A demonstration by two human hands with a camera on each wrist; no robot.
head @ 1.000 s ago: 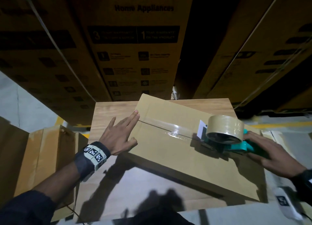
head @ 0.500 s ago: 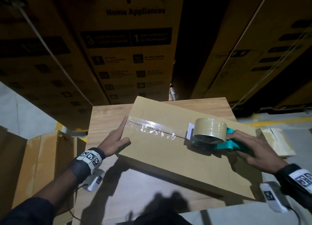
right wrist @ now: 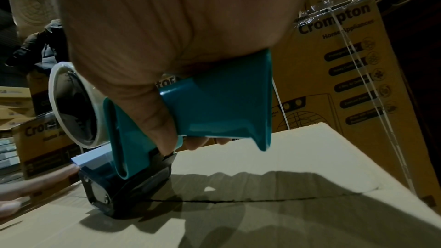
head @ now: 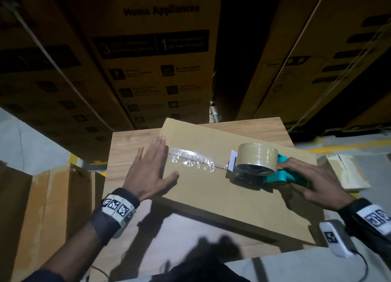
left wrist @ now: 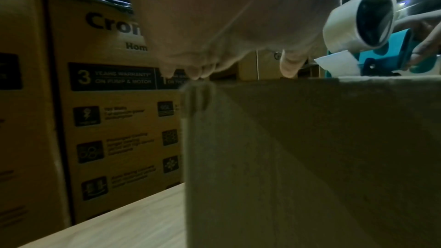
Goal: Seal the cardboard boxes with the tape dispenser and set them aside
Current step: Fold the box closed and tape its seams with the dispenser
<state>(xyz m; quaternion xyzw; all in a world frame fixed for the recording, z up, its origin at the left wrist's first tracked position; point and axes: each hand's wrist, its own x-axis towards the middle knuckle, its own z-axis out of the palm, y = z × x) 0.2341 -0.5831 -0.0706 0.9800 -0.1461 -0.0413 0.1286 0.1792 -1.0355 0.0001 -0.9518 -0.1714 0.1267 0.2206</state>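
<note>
A plain cardboard box (head: 222,197) lies on a wooden table (head: 131,146), its top seam partly covered by clear tape (head: 190,158). My left hand (head: 150,169) lies flat with straight fingers on the box's left end, over the start of the tape. My right hand (head: 313,182) grips the teal handle of the tape dispenser (head: 260,165), whose head rests on the seam past the box's middle. In the right wrist view the tape dispenser (right wrist: 190,120) sits on the uncovered seam of the box (right wrist: 286,214). The left wrist view shows the box's side (left wrist: 310,157) and the dispenser (left wrist: 362,25).
Large printed appliance cartons (head: 152,59) stand stacked behind the table. Folded brown cardboard (head: 53,207) leans at the left on the floor. A small flat carton (head: 344,173) lies to the right of the table. Yellow floor lines (head: 338,147) run at the right.
The left hand slid from the box's side edge back onto its top at the tape's start. The dispenser stayed near the middle of the seam, shifting slightly with the view.
</note>
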